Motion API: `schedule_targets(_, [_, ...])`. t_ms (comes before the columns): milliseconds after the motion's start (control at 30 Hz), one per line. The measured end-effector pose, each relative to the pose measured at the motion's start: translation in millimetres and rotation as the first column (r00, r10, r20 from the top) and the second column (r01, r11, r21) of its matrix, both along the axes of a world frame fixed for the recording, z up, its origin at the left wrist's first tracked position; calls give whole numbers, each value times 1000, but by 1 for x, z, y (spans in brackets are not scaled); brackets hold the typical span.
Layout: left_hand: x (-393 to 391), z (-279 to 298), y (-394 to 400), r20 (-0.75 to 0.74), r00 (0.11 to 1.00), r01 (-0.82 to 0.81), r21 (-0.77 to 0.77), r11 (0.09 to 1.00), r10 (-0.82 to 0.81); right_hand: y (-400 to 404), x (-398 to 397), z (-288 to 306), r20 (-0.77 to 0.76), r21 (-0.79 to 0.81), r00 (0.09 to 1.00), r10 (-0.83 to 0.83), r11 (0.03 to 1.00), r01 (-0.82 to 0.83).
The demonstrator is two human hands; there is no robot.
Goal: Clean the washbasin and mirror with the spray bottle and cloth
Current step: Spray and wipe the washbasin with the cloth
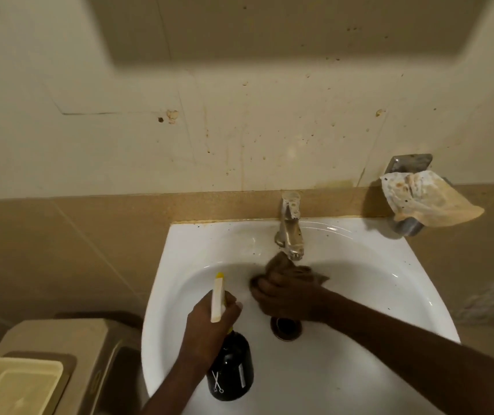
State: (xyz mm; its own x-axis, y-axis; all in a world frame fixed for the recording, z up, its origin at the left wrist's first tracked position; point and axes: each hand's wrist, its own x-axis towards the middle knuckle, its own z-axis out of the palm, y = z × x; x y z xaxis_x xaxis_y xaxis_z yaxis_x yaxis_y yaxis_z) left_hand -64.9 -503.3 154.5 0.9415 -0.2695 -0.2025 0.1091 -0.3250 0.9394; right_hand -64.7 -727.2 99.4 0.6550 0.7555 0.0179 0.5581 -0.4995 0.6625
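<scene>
Washbasin [359, 265] | left hand [210, 327] grips spray bottle [230, 366], scissors logo | right hand [287, 298] clutches cloth [284, 266]

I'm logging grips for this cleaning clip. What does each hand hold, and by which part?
The left hand holds the spray bottle by its neck, at the trigger. The right hand grips the bunched cloth in the washbasin.

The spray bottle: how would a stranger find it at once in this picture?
Start at the white ceramic washbasin. Over its front left part, the left hand grips a dark, round-bodied spray bottle. Its pale nozzle with a yellow tip and small white scissors mark set it apart.
</scene>
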Motion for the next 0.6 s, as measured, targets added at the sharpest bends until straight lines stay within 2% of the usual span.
schedule_targets(33, [1,0,1,34,999,20,29,999,-21,-9,-5,-3,43,2,999,21,1000,-22])
schedule_targets(100, [2,-1,3,68,997,30,69,997,-35,-25,-16,-10,132,180,991,3,983,-27])
schedule_targets(167, [-1,-2,0,90,993,74,80,994,-81,-42,-35,-19,121,400,975,-186,908,123])
schedule_targets(200, [-5,-2,-1,94,988,118,79,990,-125,-48,-44,-24,57,461,952,-301,854,242])
schedule_targets(233, [-9,-3,-3,91,980,169,72,983,-175,-49,-52,-27,-71,494,908,-414,776,392])
schedule_targets(300, [-15,-3,-3,78,968,233,64,970,-238,-35,-65,-26,-361,510,730,-580,533,675])
schedule_targets(333, [-17,-3,-4,78,965,246,64,967,-251,-23,-70,-26,-463,496,635,-618,413,764])
schedule_targets(367, [-20,-2,-4,80,963,254,63,965,-258,-9,-75,-26,-555,464,550,-624,316,828])
schedule_targets(433, [-24,2,-3,95,960,257,73,964,-264,24,-82,-21,-673,432,481,-561,229,872])
schedule_targets(500, [-28,8,-3,113,954,265,108,958,-276,42,-86,-15,-775,395,440,-455,195,898])
schedule_targets(567, [-30,17,-3,122,947,280,143,949,-297,39,-86,-16,-871,313,355,-339,175,934])
schedule_targets(600, [-30,23,-3,131,946,276,150,949,-296,38,-87,-11,-904,312,334,-266,125,942])
